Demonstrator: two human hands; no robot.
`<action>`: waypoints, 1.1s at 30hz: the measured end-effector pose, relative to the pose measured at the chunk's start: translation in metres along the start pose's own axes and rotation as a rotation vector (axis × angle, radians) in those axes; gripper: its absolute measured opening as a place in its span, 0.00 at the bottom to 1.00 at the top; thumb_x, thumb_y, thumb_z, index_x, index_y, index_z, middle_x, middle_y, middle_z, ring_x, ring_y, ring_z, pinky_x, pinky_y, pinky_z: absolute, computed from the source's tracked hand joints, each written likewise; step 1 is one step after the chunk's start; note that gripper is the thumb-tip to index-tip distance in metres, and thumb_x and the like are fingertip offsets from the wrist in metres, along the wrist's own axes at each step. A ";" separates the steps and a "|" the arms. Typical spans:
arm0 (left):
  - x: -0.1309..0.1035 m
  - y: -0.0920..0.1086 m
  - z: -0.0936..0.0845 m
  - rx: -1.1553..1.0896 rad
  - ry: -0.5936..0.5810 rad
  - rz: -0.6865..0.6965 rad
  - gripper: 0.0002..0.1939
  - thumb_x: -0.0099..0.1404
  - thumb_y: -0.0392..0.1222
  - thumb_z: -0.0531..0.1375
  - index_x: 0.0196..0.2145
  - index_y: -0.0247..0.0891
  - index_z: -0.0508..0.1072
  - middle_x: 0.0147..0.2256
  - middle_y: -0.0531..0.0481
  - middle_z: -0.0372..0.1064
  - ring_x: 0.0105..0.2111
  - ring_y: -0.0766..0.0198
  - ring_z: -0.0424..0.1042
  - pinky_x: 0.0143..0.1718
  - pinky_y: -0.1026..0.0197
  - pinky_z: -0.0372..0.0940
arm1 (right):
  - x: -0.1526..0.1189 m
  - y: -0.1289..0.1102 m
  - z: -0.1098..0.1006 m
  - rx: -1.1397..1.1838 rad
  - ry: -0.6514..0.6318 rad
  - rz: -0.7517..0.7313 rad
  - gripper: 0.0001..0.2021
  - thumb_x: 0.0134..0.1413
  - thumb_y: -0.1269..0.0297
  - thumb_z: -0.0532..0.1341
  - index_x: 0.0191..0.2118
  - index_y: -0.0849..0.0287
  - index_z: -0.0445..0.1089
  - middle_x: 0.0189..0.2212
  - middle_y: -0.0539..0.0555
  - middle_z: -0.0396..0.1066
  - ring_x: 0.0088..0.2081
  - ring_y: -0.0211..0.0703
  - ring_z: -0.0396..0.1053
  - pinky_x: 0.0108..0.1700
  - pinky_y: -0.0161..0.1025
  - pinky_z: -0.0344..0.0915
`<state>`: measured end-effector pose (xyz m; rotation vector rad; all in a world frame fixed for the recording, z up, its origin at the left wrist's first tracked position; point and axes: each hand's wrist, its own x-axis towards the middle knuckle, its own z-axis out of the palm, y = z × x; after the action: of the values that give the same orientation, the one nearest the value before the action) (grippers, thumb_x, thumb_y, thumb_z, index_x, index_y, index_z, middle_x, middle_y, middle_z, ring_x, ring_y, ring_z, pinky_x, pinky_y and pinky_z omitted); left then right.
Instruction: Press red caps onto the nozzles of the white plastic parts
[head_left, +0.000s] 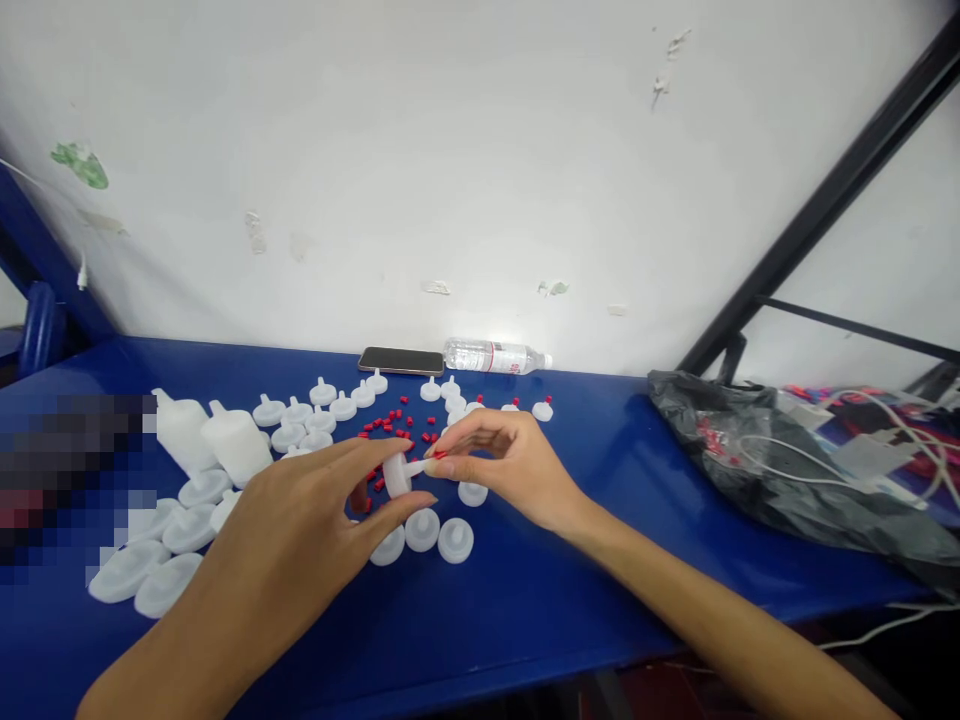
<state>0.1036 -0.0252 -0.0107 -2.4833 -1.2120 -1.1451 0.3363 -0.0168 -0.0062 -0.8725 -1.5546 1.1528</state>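
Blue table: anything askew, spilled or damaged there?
The bottle lies on its side near the wall rather than upright, though I see no spill. Red caps lie scattered loosely near the white lids.

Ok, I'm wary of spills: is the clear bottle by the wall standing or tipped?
Tipped: the bottle lies on its side on the blue table, its white cap pointing right.

I view an evenly bright scene; pale glare marks the blue surface, wide-angle distortion bends the edges, and coarse pixelation covers the left side.
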 end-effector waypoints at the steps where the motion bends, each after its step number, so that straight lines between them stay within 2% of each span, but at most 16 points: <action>1: 0.000 0.001 0.000 0.012 0.011 0.006 0.31 0.78 0.70 0.52 0.46 0.44 0.83 0.22 0.55 0.74 0.15 0.62 0.65 0.20 0.58 0.62 | 0.000 0.001 0.001 -0.001 0.008 0.004 0.13 0.46 0.56 0.82 0.34 0.55 0.84 0.33 0.51 0.84 0.36 0.43 0.80 0.39 0.40 0.74; 4: -0.002 0.004 -0.002 0.044 0.046 0.013 0.31 0.79 0.69 0.51 0.46 0.43 0.82 0.25 0.53 0.76 0.16 0.62 0.67 0.21 0.57 0.63 | 0.000 0.004 0.001 -0.020 0.034 0.005 0.14 0.45 0.55 0.83 0.33 0.56 0.84 0.32 0.52 0.83 0.33 0.42 0.77 0.35 0.39 0.71; 8: -0.006 0.007 -0.002 0.095 0.046 0.063 0.27 0.81 0.63 0.51 0.47 0.41 0.81 0.28 0.51 0.78 0.21 0.58 0.76 0.22 0.56 0.65 | -0.001 0.005 0.001 -0.012 0.024 0.011 0.13 0.47 0.56 0.82 0.33 0.56 0.84 0.31 0.51 0.83 0.33 0.41 0.75 0.36 0.38 0.68; 10: -0.008 0.008 -0.001 0.124 0.046 0.098 0.26 0.82 0.60 0.50 0.49 0.39 0.80 0.30 0.50 0.81 0.23 0.57 0.79 0.21 0.56 0.66 | -0.002 0.005 0.002 -0.036 0.014 0.007 0.13 0.50 0.55 0.81 0.34 0.56 0.84 0.32 0.51 0.82 0.32 0.39 0.73 0.35 0.37 0.67; 12: -0.008 0.009 0.000 0.147 0.061 0.140 0.25 0.83 0.57 0.50 0.51 0.37 0.79 0.37 0.46 0.85 0.27 0.54 0.84 0.21 0.55 0.69 | -0.004 0.003 0.002 -0.105 0.017 -0.014 0.12 0.53 0.54 0.80 0.34 0.56 0.83 0.32 0.51 0.82 0.30 0.38 0.71 0.33 0.37 0.65; 15: -0.006 0.012 -0.001 0.133 0.066 0.209 0.23 0.85 0.52 0.49 0.53 0.35 0.78 0.45 0.40 0.86 0.34 0.51 0.87 0.24 0.55 0.74 | -0.006 0.002 0.003 -0.311 0.000 -0.101 0.13 0.63 0.54 0.74 0.33 0.57 0.78 0.28 0.48 0.77 0.28 0.37 0.67 0.31 0.35 0.61; 18: -0.003 0.016 -0.002 0.105 0.045 0.249 0.25 0.85 0.49 0.45 0.50 0.37 0.80 0.43 0.41 0.87 0.34 0.52 0.87 0.26 0.55 0.76 | -0.010 0.003 0.003 -0.560 -0.069 -0.259 0.17 0.76 0.56 0.62 0.32 0.57 0.70 0.25 0.46 0.69 0.26 0.35 0.62 0.31 0.35 0.58; 20: -0.002 0.019 -0.001 0.121 0.036 0.267 0.27 0.86 0.47 0.43 0.48 0.39 0.81 0.40 0.43 0.87 0.31 0.54 0.86 0.24 0.57 0.75 | -0.013 0.005 0.003 -0.657 -0.083 -0.366 0.19 0.80 0.57 0.55 0.32 0.56 0.65 0.25 0.46 0.66 0.26 0.35 0.61 0.31 0.34 0.57; 22: -0.004 0.022 0.002 0.151 0.066 0.280 0.26 0.86 0.46 0.44 0.48 0.37 0.81 0.39 0.43 0.87 0.30 0.55 0.85 0.23 0.58 0.74 | -0.016 0.007 0.005 -0.712 -0.051 -0.434 0.21 0.82 0.56 0.51 0.32 0.56 0.63 0.25 0.46 0.64 0.26 0.35 0.60 0.31 0.35 0.56; 25: -0.007 0.026 0.007 0.192 0.164 0.301 0.17 0.84 0.43 0.52 0.52 0.30 0.77 0.41 0.40 0.86 0.31 0.55 0.86 0.23 0.57 0.73 | -0.021 0.008 0.008 -0.772 0.015 -0.464 0.23 0.83 0.54 0.47 0.32 0.55 0.62 0.25 0.47 0.64 0.26 0.36 0.60 0.31 0.35 0.57; 27: -0.008 0.026 0.009 0.207 0.182 0.334 0.14 0.83 0.40 0.53 0.52 0.29 0.76 0.42 0.40 0.86 0.31 0.55 0.86 0.23 0.57 0.71 | -0.023 0.007 0.011 -0.796 0.040 -0.460 0.24 0.83 0.55 0.46 0.32 0.55 0.62 0.25 0.48 0.65 0.25 0.36 0.60 0.31 0.35 0.57; 33: -0.004 0.030 0.009 0.214 0.187 0.373 0.17 0.84 0.38 0.51 0.46 0.31 0.79 0.39 0.41 0.86 0.29 0.58 0.85 0.20 0.58 0.66 | -0.026 0.009 0.014 -0.824 0.065 -0.443 0.19 0.81 0.64 0.49 0.31 0.54 0.58 0.24 0.46 0.62 0.24 0.34 0.56 0.28 0.34 0.54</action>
<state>0.1287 -0.0440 -0.0140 -2.2558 -0.7372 -1.0542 0.3295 -0.0416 -0.0233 -0.9857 -2.0608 0.1345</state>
